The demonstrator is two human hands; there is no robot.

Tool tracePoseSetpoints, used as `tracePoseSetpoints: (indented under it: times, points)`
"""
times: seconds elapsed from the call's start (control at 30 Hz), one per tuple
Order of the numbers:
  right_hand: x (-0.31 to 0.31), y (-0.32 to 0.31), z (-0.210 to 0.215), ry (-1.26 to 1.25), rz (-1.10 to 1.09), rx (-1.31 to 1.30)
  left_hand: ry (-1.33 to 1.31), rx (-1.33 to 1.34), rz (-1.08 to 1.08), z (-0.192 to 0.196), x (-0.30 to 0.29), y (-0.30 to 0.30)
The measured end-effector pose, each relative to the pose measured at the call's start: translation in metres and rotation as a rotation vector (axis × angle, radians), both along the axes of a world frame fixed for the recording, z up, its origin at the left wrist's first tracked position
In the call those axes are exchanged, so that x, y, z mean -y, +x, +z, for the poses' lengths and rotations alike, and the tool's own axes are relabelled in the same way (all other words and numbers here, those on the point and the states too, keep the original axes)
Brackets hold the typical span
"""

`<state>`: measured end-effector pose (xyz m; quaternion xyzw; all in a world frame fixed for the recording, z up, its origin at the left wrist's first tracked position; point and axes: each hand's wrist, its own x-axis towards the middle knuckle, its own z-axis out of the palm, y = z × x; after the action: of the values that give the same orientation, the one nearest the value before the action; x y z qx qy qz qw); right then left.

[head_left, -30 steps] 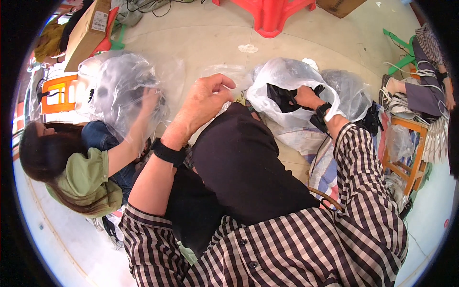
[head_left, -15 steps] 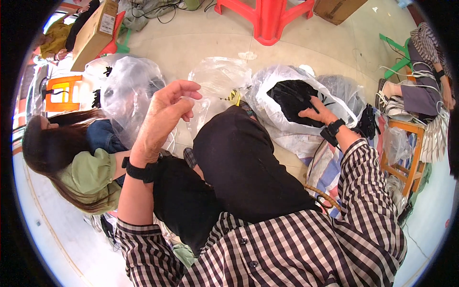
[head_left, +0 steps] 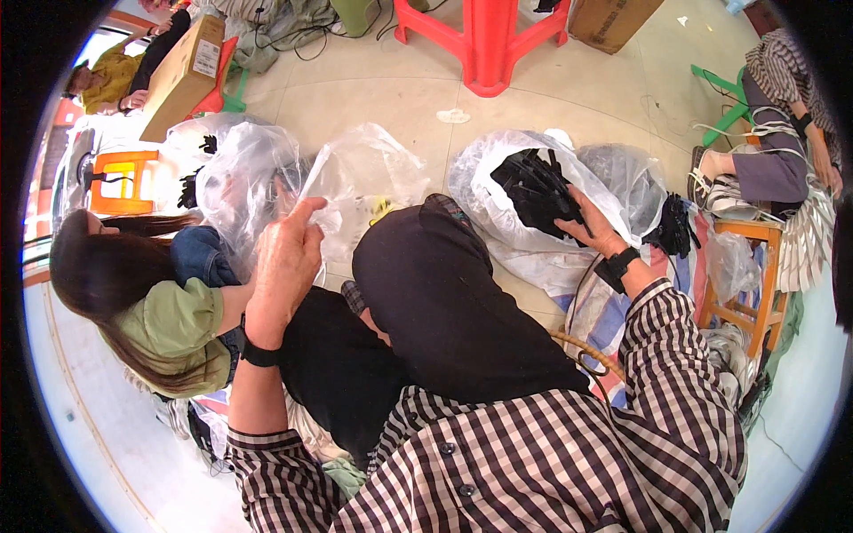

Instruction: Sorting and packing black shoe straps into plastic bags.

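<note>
My left hand [head_left: 289,258] is closed, its thumb and forefinger pinching the edge of a clear plastic bag [head_left: 369,164] that spreads out in front of it. A yellow and black mark shows on the bag's lower part. On the right, a white plastic bag [head_left: 475,182] gapes, filled with black cable-like strips [head_left: 524,182]. My right hand [head_left: 595,222] reaches over its near rim, fingers wrapped round a bundle of these black strips [head_left: 569,209]. How much it grips is partly hidden by the fingers.
Another clear bag [head_left: 235,169] with dark items stands left, close to a long-haired person [head_left: 151,311]. A red stool [head_left: 484,44] and cardboard boxes [head_left: 182,75] are farther off. More black bundles [head_left: 675,226] lie beside a wooden stool [head_left: 751,275]; another person sits far right.
My left hand has lowered and closed on the clear bag, which has been drawn up and left. My right hand has closed round black strips and raised them slightly in the white bag.
</note>
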<state>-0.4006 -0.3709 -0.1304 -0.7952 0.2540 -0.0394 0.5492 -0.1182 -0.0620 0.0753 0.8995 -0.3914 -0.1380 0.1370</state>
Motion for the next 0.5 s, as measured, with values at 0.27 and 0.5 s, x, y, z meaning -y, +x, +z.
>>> tracePoseSetpoints:
  times: [0.27, 0.5]
  points:
    - [0.006, 0.005, 0.011, -0.182, 0.098, -0.074, -0.264, -0.369, 0.154, 0.001, 0.013, -0.010]
    - [0.002, 0.000, 0.022, -0.227, 0.113, 0.023, -0.315, -0.525, 0.112, -0.009, 0.009, -0.007]
